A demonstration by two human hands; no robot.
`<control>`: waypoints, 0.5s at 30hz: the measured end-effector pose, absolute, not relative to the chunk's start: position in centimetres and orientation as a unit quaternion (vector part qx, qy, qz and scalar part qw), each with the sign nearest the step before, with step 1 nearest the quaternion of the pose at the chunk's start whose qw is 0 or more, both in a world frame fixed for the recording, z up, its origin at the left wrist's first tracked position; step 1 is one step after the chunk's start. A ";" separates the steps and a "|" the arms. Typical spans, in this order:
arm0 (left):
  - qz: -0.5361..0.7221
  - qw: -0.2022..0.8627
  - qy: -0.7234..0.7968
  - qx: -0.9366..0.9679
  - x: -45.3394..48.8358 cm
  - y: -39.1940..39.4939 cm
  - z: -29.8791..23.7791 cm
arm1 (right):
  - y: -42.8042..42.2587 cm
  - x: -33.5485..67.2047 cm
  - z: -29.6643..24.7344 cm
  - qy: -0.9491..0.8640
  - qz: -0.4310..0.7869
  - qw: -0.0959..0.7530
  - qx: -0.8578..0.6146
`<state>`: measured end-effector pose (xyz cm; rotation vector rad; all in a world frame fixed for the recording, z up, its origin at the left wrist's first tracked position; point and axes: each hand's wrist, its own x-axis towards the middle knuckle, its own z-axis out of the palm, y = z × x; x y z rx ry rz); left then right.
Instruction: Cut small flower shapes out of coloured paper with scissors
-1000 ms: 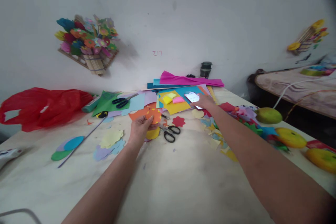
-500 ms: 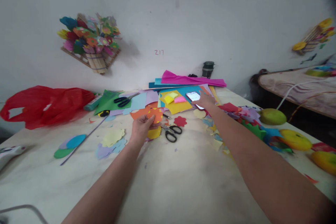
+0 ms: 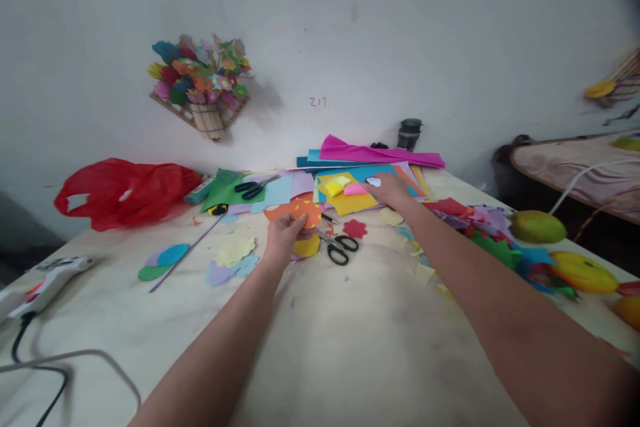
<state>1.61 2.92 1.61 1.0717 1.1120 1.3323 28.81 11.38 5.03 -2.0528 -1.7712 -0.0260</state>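
Observation:
My left hand (image 3: 286, 235) pinches an orange scalloped paper cutout (image 3: 307, 212) between thumb and fingers, above the table. Right beside that hand lie a yellow paper cutout (image 3: 307, 247) and black-handled scissors (image 3: 338, 253). Farther off, my right hand (image 3: 393, 190) is closed over a phone (image 3: 373, 181) on the coloured sheets. Only one end of the phone shows; the hand covers the rest. Just left of it, yellow and pink folded pieces (image 3: 354, 189) rest on a yellow-orange sheet (image 3: 350, 203). A red paper flower (image 3: 355, 228) lies between the hands.
A red plastic bag (image 3: 127, 193), a second pair of scissors (image 3: 254, 188) and pale cutouts (image 3: 235, 250) occupy the left side. A white corded tool (image 3: 55, 285) sits at the near left. Paper scraps (image 3: 493, 247) and mangoes (image 3: 537, 227) line the right. A dark jar (image 3: 409, 135) stands behind.
My right hand has moved over the phone and now hides most of it. The whole view has swung left. My left hand still holds the orange cutout.

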 end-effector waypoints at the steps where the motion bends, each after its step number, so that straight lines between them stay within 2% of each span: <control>1: 0.556 0.523 0.460 0.453 1.6 2.8 1.6 | 10.8 27.7 5.4 -0.646 0.018 0.239 -0.724; 5: 0.544 0.531 0.442 0.477 1.5 2.5 1.8 | 7.7 22.9 6.2 -0.664 0.210 0.394 -0.600; 7: 0.523 0.542 0.434 0.495 1.4 2.4 2.0 | 6.0 20.9 6.0 -0.650 0.325 0.441 -0.526; 10: 0.487 0.556 0.424 0.523 1.3 2.1 2.6 | 4.0 19.0 5.2 -0.629 0.431 0.451 -0.463; 15: 0.448 0.561 0.415 0.559 0.9 1.3 3.3 | 2.2 18.2 4.0 -0.615 0.464 0.450 -0.452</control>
